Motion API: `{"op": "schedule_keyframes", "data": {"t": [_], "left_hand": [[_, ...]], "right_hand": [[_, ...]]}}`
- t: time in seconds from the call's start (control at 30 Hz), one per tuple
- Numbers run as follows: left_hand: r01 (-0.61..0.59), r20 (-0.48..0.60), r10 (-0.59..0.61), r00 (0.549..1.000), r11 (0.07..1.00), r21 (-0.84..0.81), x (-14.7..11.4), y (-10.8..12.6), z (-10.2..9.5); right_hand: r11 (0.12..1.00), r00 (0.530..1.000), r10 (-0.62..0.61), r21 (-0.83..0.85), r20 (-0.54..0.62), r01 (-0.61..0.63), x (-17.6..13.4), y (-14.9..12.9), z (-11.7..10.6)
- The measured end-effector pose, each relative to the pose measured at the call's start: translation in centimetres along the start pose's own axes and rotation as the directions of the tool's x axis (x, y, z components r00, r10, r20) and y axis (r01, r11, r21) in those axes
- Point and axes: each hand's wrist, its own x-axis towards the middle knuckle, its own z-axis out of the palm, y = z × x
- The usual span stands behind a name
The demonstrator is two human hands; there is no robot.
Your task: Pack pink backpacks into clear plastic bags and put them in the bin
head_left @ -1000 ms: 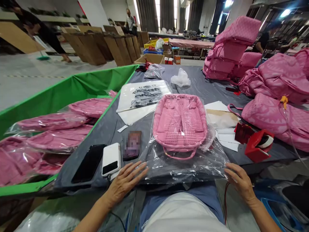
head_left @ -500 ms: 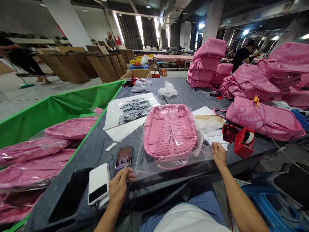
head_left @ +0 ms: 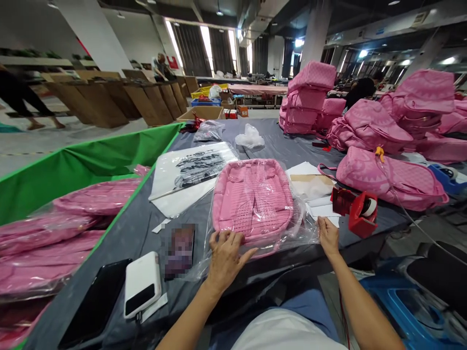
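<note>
A pink backpack point(head_left: 253, 201) lies flat in front of me, straps side up, inside a clear plastic bag point(head_left: 302, 233). My left hand point(head_left: 226, 255) rests with fingers spread on the lower left edge of the backpack, over the plastic. At the right, my right hand point(head_left: 328, 236) pinches the near right corner of the bag between thumb and fingers. The bag's loose edge spreads towards the table's front edge. To the left of my left hand lies a phone point(head_left: 180, 250) with its screen partly blurred out.
A white power bank point(head_left: 143, 284) and a black tablet-like device point(head_left: 95, 304) lie at left. Beyond them, a green-sided bin point(head_left: 91, 155) holds bagged pink backpacks. A red tape dispenser point(head_left: 363, 214) stands right, near piled pink backpacks point(head_left: 372, 126). Printed plastic bags point(head_left: 193, 170) lie behind.
My left hand has moved right, from the bag's near left corner onto the backpack's lower edge. My right hand still pinches the bag's right corner.
</note>
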Motion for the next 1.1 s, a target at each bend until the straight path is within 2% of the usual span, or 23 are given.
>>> {"op": "schedule_keyframes", "data": {"t": [0.1,0.23,0.33,0.37,0.43,0.53,0.67,0.77,0.83,0.93,1.03,1.1], "left_hand": [[-0.059,0.035,0.06,0.998,0.998,-0.02,0.0,-0.5,-0.1],[-0.153,0.015,0.154,0.988,0.986,-0.061,0.1,-1.0,-0.6],[-0.128,0.034,0.133,0.991,0.985,-0.117,1.3,-1.7,-0.5],[-0.099,0.082,0.114,0.99,0.982,-0.163,1.9,-2.2,-0.4],[0.009,0.249,0.069,0.966,0.954,-0.298,3.3,-3.2,0.0],[0.231,0.482,0.02,0.876,0.86,-0.456,5.0,-4.6,0.7],[0.385,0.603,0.007,0.798,0.763,-0.519,5.8,-5.1,1.0],[0.431,0.63,-0.005,0.776,0.734,-0.525,5.6,-5.0,1.1],[0.44,0.627,-0.014,0.779,0.724,-0.531,5.5,-5.0,1.3],[0.446,0.617,-0.018,0.786,0.709,-0.547,5.6,-5.0,1.5],[0.445,0.612,-0.017,0.791,0.702,-0.555,5.7,-5.0,1.7],[0.456,0.611,-0.03,0.791,0.694,-0.557,5.4,-5.2,2.0]], "right_hand": [[1.0,1.0,-0.006,0.005,-0.001,0.006,0.0,0.0,0.1],[1.0,1.0,-0.004,0.029,0.002,0.004,0.0,0.0,0.2],[0.996,1.0,0.015,0.082,0.023,-0.017,-0.1,0.0,0.0],[0.994,0.999,0.032,0.105,0.033,-0.035,0.0,0.0,-0.1],[0.985,0.995,0.08,0.15,0.061,-0.089,0.2,0.1,-0.1],[0.97,0.984,0.142,0.182,0.104,-0.159,1.0,0.4,0.5],[0.935,0.957,0.257,0.215,0.134,-0.281,2.2,0.9,1.8],[0.914,0.947,0.306,0.25,0.095,-0.32,2.6,1.5,1.5],[0.93,0.963,0.267,0.257,0.023,-0.264,2.5,2.2,-0.2],[0.964,0.97,0.204,0.201,-0.133,-0.175,2.5,3.8,-5.1],[0.991,0.928,0.131,0.027,-0.348,-0.13,3.1,5.3,-11.5],[0.98,0.878,0.103,-0.103,-0.467,-0.17,3.7,6.0,-15.4]]}}
